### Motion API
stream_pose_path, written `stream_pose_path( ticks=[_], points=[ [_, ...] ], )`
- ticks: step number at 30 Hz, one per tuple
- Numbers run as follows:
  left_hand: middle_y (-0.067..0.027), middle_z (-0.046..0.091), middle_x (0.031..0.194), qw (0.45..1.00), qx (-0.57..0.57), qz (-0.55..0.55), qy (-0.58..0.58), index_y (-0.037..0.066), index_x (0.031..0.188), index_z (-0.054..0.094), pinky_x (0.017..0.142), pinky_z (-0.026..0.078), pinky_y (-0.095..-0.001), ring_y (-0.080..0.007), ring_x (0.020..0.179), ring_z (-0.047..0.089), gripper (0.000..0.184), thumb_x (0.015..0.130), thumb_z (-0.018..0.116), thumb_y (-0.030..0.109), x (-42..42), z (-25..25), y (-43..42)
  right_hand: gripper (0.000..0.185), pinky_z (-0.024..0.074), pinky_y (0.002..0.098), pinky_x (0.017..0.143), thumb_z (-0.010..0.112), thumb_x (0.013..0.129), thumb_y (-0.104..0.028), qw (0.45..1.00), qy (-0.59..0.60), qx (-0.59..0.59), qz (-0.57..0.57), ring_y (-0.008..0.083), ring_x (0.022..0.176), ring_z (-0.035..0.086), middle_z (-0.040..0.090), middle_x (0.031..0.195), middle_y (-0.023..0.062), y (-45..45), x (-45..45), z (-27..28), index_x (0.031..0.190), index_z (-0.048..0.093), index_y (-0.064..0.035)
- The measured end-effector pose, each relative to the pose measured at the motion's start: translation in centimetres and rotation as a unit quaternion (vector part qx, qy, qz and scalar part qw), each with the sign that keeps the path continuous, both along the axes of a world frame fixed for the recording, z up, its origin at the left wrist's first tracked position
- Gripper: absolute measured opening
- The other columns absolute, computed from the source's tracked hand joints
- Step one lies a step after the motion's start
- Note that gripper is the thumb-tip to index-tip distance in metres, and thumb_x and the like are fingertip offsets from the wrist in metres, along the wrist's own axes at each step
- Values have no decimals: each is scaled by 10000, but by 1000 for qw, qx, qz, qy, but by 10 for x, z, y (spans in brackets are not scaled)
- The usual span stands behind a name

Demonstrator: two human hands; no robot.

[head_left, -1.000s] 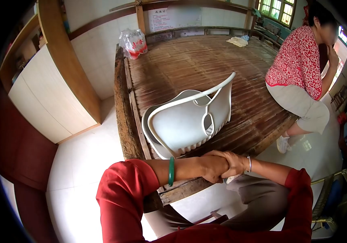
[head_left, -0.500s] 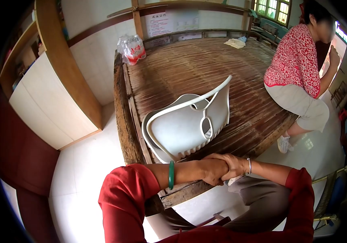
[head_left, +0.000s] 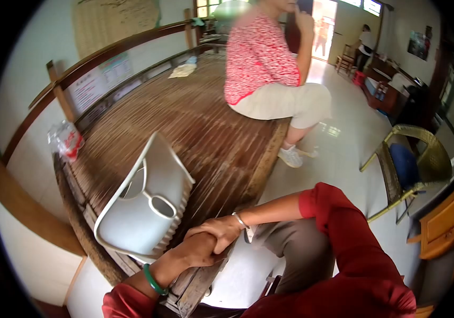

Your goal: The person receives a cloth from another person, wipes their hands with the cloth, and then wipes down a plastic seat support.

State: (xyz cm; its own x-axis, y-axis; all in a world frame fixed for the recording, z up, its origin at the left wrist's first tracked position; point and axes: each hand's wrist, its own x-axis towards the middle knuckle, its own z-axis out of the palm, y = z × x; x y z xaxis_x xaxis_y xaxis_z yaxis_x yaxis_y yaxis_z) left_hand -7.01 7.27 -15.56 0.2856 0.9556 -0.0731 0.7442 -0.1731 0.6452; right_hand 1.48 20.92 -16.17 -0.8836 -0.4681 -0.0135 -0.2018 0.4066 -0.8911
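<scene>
My left hand, on the arm with the green bangle, is closed near the front edge of the bamboo platform. Across it lies my right hand, with a silver bracelet at its wrist; its fingers wrap round the left hand and wrist. What the left fingers hold, if anything, is hidden. Just beyond my hands a pale grey plastic basket with oval holes rests tilted on the platform.
A person in a red and white top sits on the platform's right edge. Plastic-wrapped bottles stand at the far left corner, and folded cloths lie farther back. A chair stands at right; another person is in the background.
The view has swung to the right, so the basket and the seated person appear farther left and more of the room shows. My hands remain clasped.
</scene>
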Motion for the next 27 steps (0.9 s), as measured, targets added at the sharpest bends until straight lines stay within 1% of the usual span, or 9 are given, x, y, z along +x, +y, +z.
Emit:
stream_pose_path(
  ticks=[3,9,10,13,14,17,21,24,27],
  points=[
    [-179,663,1028,997,-43,-26,52,29,1091,648,845,496,-380,-323,968,628,404,813,707,316,1,13,0,777,443,383,958,658,558,-165,1000,-10,-25,-3,297,1094,572,609,1135,175,-1,2,2,1300,473,-30],
    [-166,643,1136,994,-81,-27,65,45,1175,629,930,471,-350,-303,1077,596,450,819,702,310,-4,4,-1,783,472,282,421,619,581,-104,997,47,-58,3,181,499,582,610,772,103,1,-10,-28,1341,433,-75],
    [-161,641,1150,993,-91,-23,70,49,1184,628,947,465,-345,-295,1090,593,449,821,700,302,-3,9,0,787,458,329,689,635,569,-142,999,5,-49,2,248,802,577,604,969,148,1,-9,-29,1327,446,-45],
    [-148,639,1166,997,-48,-26,55,56,1183,633,966,455,-344,-280,1108,588,433,825,697,290,-6,-2,-3,788,446,377,952,651,554,-181,998,-33,-43,-6,316,1098,575,598,1162,195,1,-6,-23,1301,465,-9],
    [-148,639,1166,997,-45,-32,55,56,1183,633,966,455,-344,-280,1108,588,433,825,697,290,-6,-2,-1,784,473,337,708,647,564,-147,999,-7,-44,-1,249,824,590,609,992,151,1,-7,-26,1313,451,-25],
    [-143,640,1167,990,-109,-35,81,60,1180,636,966,457,-352,-280,1111,589,427,827,696,292,-6,-2,1,783,508,304,473,648,565,-111,995,56,-78,0,190,568,614,618,852,117,3,-16,-46,1315,437,-29],
    [-151,644,1159,997,-55,-41,45,54,1175,640,967,459,-359,-300,1106,592,428,831,689,304,-6,0,3,755,515,299,470,655,559,-113,997,-17,-72,-3,198,574,621,608,852,121,2,-7,-25,1277,442,-16],
    [-156,646,1149,992,-90,-30,84,44,1157,643,947,470,-364,-308,1089,596,427,831,685,316,-9,-9,3,777,497,392,822,667,516,-190,999,-16,-30,-9,327,970,618,635,1028,178,0,-8,-27,1252,487,-19],
    [-168,655,1109,991,-88,-37,95,33,1134,643,893,488,-380,-321,1041,612,417,825,688,310,-7,0,1,704,532,353,550,684,539,-187,992,123,7,-10,247,642,647,632,865,136,-1,-11,-33,1195,493,-18]
  ],
)
